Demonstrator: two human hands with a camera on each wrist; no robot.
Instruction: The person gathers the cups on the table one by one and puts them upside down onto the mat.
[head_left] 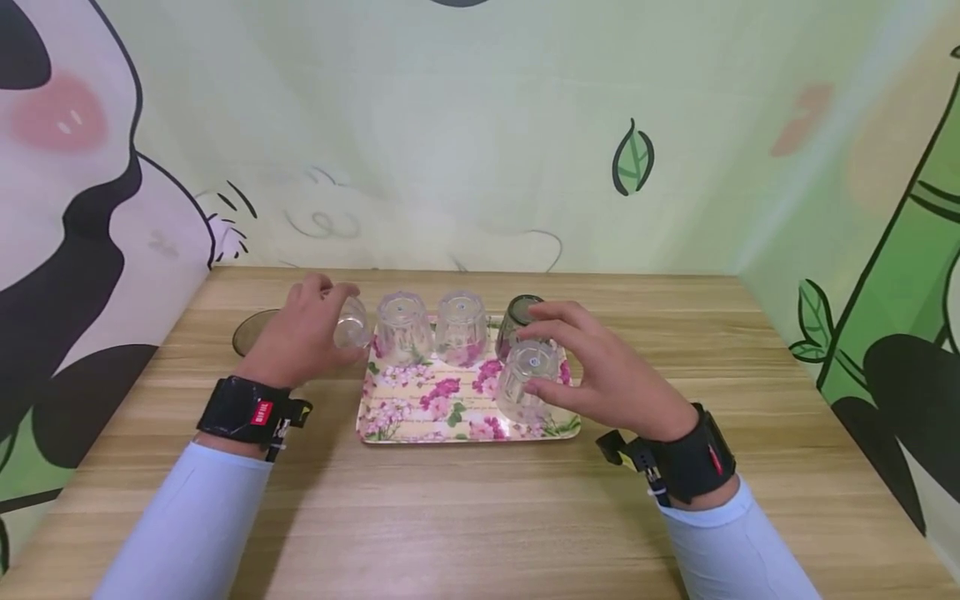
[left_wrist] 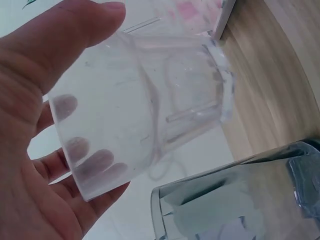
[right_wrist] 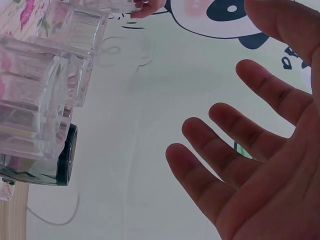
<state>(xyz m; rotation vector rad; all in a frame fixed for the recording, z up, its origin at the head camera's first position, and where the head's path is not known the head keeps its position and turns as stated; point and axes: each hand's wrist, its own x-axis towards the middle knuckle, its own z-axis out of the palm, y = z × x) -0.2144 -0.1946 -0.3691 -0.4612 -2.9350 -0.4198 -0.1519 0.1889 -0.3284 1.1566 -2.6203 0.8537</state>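
A floral tray (head_left: 420, 421) lies mid-table. Two clear glasses (head_left: 405, 327) (head_left: 461, 325) and a dark tinted glass (head_left: 520, 315) stand upside down along its far edge. Another clear glass (head_left: 527, 382) stands upside down nearer the front right. My left hand (head_left: 318, 329) grips a clear glass (head_left: 351, 323), held tilted at the tray's far left corner. In the left wrist view my fingers (left_wrist: 85, 162) show through this clear glass (left_wrist: 135, 110). My right hand (head_left: 558, 354) hovers over the front right glass with fingers spread; in the right wrist view the right hand (right_wrist: 240, 150) holds nothing.
A dark tinted round object (head_left: 251, 331) sits on the wooden table (head_left: 480, 517) behind my left hand; the left wrist view shows a grey tinted glass (left_wrist: 240, 200) close by. Painted walls enclose the table at the back and on both sides.
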